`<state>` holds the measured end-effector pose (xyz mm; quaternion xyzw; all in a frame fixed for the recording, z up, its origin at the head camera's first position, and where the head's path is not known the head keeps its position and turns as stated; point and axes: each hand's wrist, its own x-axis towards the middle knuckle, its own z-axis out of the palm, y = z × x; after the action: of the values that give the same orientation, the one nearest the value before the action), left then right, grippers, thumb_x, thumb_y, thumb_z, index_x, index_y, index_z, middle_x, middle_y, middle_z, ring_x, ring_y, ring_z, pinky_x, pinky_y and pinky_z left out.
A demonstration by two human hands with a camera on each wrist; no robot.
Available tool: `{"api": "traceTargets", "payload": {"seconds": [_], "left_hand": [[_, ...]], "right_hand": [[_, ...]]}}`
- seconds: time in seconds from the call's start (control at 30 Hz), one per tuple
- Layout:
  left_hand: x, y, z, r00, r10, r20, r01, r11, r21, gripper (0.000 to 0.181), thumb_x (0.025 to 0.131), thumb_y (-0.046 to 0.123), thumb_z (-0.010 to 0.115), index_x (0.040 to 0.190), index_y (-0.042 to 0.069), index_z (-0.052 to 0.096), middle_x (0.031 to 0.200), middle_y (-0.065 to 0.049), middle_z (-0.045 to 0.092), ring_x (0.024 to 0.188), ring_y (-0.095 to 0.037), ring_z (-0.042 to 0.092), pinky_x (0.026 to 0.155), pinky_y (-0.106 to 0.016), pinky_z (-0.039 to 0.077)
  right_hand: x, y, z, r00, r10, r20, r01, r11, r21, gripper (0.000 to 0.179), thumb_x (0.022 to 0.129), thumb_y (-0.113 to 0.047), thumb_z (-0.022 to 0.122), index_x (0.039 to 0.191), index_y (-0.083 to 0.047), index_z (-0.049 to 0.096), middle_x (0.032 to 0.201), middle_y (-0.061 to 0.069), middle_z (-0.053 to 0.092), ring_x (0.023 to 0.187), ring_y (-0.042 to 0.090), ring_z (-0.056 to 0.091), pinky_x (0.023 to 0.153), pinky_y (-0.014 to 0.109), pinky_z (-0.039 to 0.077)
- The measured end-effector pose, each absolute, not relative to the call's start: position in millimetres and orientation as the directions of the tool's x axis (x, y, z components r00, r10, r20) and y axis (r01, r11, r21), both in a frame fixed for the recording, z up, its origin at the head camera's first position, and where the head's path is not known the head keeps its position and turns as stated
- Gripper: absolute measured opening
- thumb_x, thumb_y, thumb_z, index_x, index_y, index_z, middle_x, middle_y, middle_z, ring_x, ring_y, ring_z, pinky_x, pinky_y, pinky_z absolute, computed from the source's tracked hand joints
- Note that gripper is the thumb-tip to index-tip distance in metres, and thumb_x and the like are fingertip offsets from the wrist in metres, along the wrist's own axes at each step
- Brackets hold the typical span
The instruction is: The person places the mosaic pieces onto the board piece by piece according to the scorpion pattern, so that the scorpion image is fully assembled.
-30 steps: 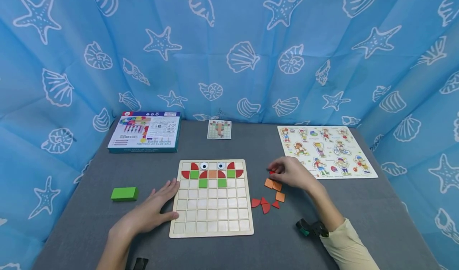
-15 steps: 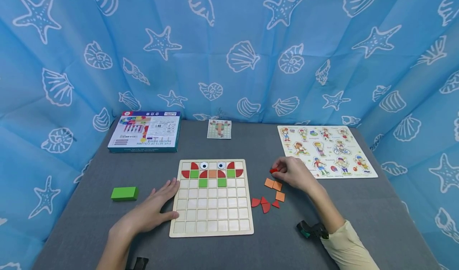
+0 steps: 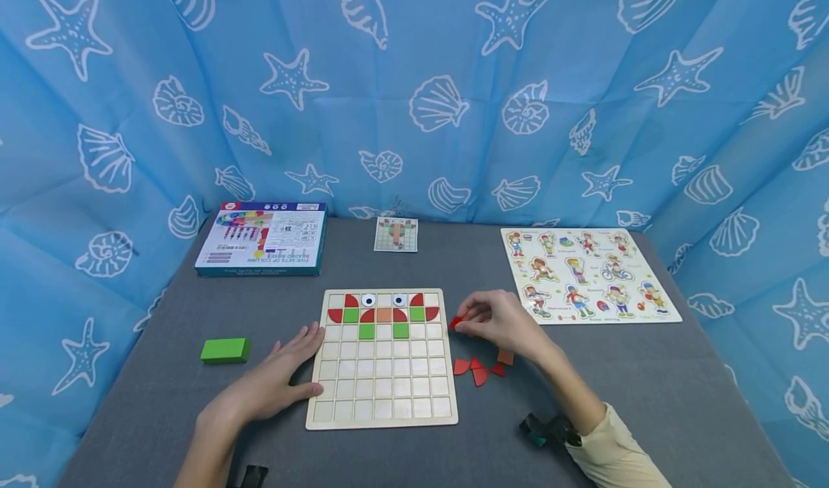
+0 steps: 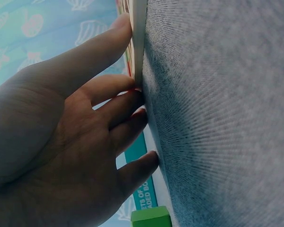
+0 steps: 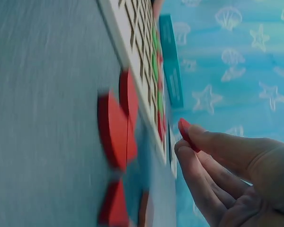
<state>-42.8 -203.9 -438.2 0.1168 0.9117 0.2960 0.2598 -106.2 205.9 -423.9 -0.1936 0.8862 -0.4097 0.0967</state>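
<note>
A wooden grid board (image 3: 382, 425) lies in the middle of the table. Its upper rows hold red quarter-circles, green squares, an orange square and two eye tiles. At its left edge rests my left hand (image 3: 275, 376), fingers spread, thumb and fingertips touching the rim. Just off the board's upper right side, my right hand (image 3: 501, 322) pinches a small red piece (image 5: 187, 134) between thumb and fingertips. Below that hand lie several loose red pieces (image 3: 479, 376) and an orange square (image 3: 505, 358), partly covered by the wrist in the head view.
A green block (image 3: 224, 350) sits left of my left hand. Behind the board are a boxed toy (image 3: 260, 240) and a small pattern card (image 3: 396, 235). A picture puzzle board (image 3: 592, 276) lies at the right rear, and a blue seashell curtain (image 3: 414, 114) hangs behind the table.
My right hand has lifted the red piece from beside the orange squares and carried it left toward the board, now covering two orange squares. My left hand has stayed in place.
</note>
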Motion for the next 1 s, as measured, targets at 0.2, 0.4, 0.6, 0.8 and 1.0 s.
{"api": "traceTargets", "payload": {"seconds": [0.2,0.4,0.6,0.8,1.0], "left_hand": [[-42.2,-204.3,-438.5,-0.840,0.369,-0.398,0.062,0.794,0.605,0.098,0.097,0.036,0.082,0.173,0.007,0.026,0.182,-0.019,0.018,0.170,-0.047,0.015,0.133,-0.076,0.010],[-42.6,-204.7,-439.9,-0.842,0.369,-0.392,0.067,0.794,0.604,0.099,0.096,0.035,0.083,0.172,0.007,0.027,0.182,-0.019,0.018,0.170,-0.047,0.016,0.133,-0.076,0.011],[-43.6,-204.7,-440.5,-0.840,0.372,-0.395,0.069,0.795,0.602,0.098,0.097,0.036,0.083,0.172,0.007,0.027,0.182,-0.018,0.018,0.170,-0.046,0.016,0.133,-0.076,0.012],[-43.3,-204.9,-439.7,-0.837,0.377,-0.396,0.072,0.794,0.604,0.098,0.097,0.036,0.082,0.172,0.007,0.026,0.182,-0.019,0.018,0.169,-0.047,0.016,0.132,-0.077,0.011],[-42.2,-205.6,-439.7,-0.838,0.385,-0.387,0.089,0.795,0.600,0.097,0.098,0.037,0.081,0.172,0.007,0.026,0.182,-0.020,0.018,0.169,-0.048,0.016,0.131,-0.079,0.011]], "right_hand": [[-100.4,178.0,-426.1,-0.854,-0.520,-0.009,-0.327,0.550,-0.769,0.010,0.096,-0.004,0.080,0.106,-0.007,0.082,0.099,0.005,0.083,0.089,0.008,0.076,0.081,0.023,0.065],[-99.3,153.2,-427.8,-0.829,-0.558,-0.023,-0.325,0.514,-0.794,0.011,0.097,-0.005,0.080,0.107,-0.009,0.083,0.100,0.004,0.084,0.088,0.009,0.078,0.081,0.021,0.063],[-99.3,136.8,-431.6,-0.815,-0.578,-0.040,-0.343,0.538,-0.770,0.011,0.096,-0.010,0.082,0.107,-0.010,0.085,0.096,0.001,0.085,0.080,0.001,0.074,0.075,0.018,0.059],[-98.3,128.1,-434.1,-0.805,-0.591,-0.055,-0.358,0.558,-0.749,0.008,0.098,-0.013,0.081,0.104,-0.012,0.086,0.096,-0.001,0.084,0.072,-0.002,0.065,0.066,0.018,0.053],[-97.7,121.7,-434.5,-0.795,-0.607,-0.016,-0.422,0.571,-0.704,0.009,0.098,-0.008,0.077,0.100,-0.009,0.086,0.090,0.001,0.083,0.062,-0.002,0.052,0.059,0.017,0.042]]}}
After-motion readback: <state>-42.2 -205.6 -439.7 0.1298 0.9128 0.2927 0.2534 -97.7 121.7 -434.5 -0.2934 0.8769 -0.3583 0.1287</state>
